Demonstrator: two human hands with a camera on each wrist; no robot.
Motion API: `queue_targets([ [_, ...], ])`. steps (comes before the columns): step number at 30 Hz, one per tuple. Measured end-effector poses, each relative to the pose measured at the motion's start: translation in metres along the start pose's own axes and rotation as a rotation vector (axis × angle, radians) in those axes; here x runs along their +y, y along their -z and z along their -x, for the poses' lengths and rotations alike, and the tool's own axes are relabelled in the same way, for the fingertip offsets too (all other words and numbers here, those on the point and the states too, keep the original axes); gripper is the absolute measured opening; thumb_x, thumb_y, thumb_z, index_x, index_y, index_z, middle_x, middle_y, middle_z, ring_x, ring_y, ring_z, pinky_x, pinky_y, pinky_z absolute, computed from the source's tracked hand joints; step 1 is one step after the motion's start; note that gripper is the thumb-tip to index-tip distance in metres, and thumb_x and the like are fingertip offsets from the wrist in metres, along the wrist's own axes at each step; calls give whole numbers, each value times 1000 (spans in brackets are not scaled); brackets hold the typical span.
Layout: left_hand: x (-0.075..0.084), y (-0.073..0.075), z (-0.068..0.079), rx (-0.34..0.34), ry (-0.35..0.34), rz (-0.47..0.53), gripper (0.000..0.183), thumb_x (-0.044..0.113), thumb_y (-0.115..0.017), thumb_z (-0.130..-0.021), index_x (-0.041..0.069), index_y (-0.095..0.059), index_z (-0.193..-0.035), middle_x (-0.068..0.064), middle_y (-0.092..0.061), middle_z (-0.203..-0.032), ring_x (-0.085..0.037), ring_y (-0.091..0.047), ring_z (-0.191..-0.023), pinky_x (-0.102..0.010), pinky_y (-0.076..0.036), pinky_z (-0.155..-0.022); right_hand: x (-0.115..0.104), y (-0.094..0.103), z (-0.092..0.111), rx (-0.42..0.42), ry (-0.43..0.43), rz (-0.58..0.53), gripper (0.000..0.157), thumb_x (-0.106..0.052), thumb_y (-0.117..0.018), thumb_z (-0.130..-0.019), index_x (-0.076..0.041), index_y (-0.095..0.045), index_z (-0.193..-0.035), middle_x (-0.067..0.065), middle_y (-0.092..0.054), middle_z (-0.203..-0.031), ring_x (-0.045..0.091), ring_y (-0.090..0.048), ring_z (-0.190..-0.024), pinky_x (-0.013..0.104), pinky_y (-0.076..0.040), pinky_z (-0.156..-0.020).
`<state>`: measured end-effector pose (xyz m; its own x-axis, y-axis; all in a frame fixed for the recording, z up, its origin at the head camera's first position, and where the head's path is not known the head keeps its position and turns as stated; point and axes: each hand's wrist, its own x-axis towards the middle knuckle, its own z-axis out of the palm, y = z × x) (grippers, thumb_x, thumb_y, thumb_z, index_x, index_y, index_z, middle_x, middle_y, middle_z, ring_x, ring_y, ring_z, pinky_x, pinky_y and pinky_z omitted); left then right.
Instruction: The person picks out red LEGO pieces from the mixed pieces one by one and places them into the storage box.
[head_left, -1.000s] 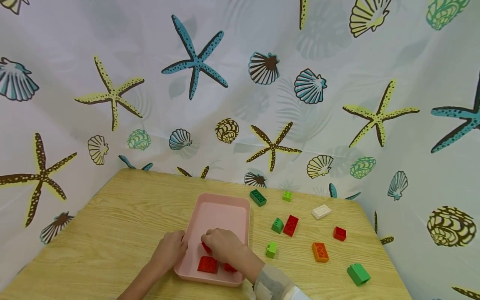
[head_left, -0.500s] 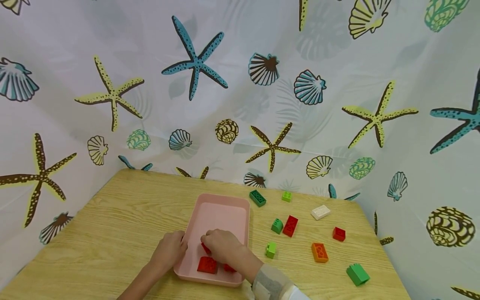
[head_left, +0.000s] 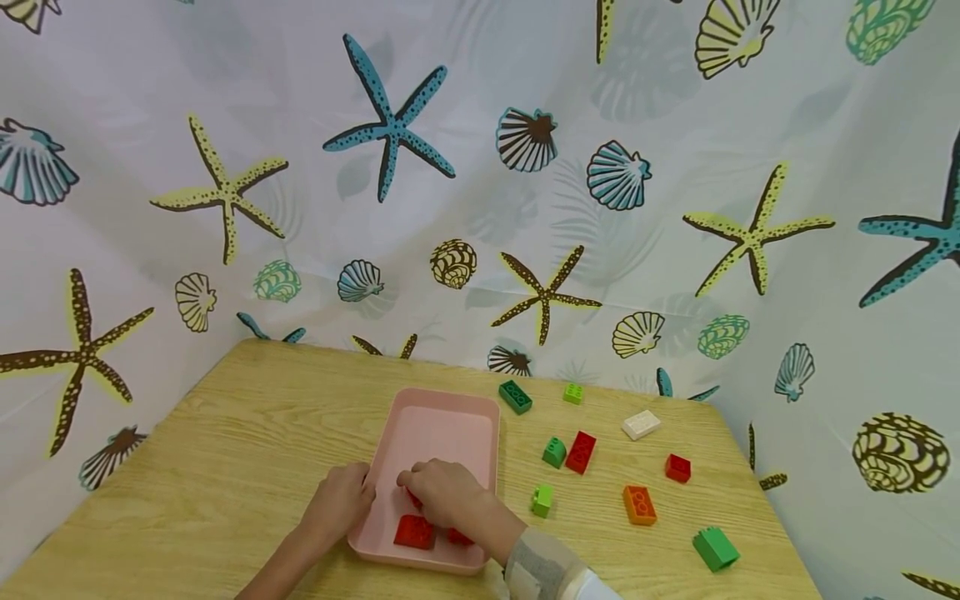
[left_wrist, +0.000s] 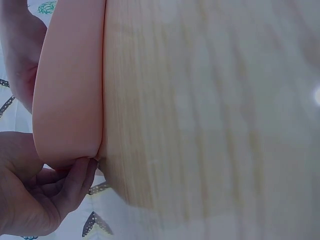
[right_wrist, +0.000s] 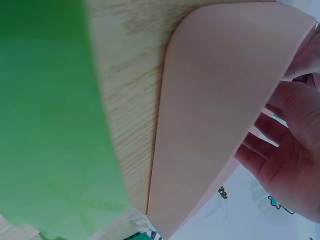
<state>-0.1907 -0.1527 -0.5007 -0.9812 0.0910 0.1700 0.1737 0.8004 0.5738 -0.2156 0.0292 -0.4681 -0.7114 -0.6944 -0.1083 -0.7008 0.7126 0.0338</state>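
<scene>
A pink tray stands on the wooden table. My left hand grips its left side, and the left wrist view shows the curled fingers at the tray's lower edge. Inside the tray, my right hand pinches a small red toy brick, mostly hidden by the fingers. A red brick with a curved edge lies in the near part of the tray. Beside it, another red brick is partly covered by my right wrist. The right wrist view shows the tray's outer wall blocking the pinched brick.
Right of the tray lie loose toy bricks: dark green, lime, green arched, long red, lime, white, small red, orange and large green. A patterned curtain hangs behind the table.
My right fingertips have shifted slightly left, and the pinched red brick has turned a little. The left hand and the tray stay in place.
</scene>
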Motion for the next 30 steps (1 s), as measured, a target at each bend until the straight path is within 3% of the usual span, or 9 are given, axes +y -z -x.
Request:
queue_targets([
  [11, 0, 1, 0, 5, -15, -7, 20, 1, -62, -88, 8, -55, -71, 0, -49, -64, -15, -48, -57, -31, -40, -48, 2, 7, 3, 14, -11, -27, 38, -20, -73, -90, -25, -66, -127, -8, -63, -119, 9, -61, -100, 28, -53, -83],
  [20, 0, 0, 0, 13, -5, -9, 21, 1, -61, -89, 9, -55, -70, 0, -50, -63, -16, -48, -57, -33, -41, -49, 8, 20, 12, 3, -38, -94, 41, -27, -76, -88, -25, -64, -128, -7, -61, -125, 11, -60, -104, 30, -54, -80],
  [30, -1, -2, -1, 17, 5, -4, 20, 0, -62, -86, 9, -55, -69, 0, -50, -62, -16, -48, -56, -33, -42, -48, 22, 27, 25, 46, -71, -172, 35, -24, -70, -93, -21, -64, -128, -3, -61, -129, 14, -59, -109, 30, -52, -88],
])
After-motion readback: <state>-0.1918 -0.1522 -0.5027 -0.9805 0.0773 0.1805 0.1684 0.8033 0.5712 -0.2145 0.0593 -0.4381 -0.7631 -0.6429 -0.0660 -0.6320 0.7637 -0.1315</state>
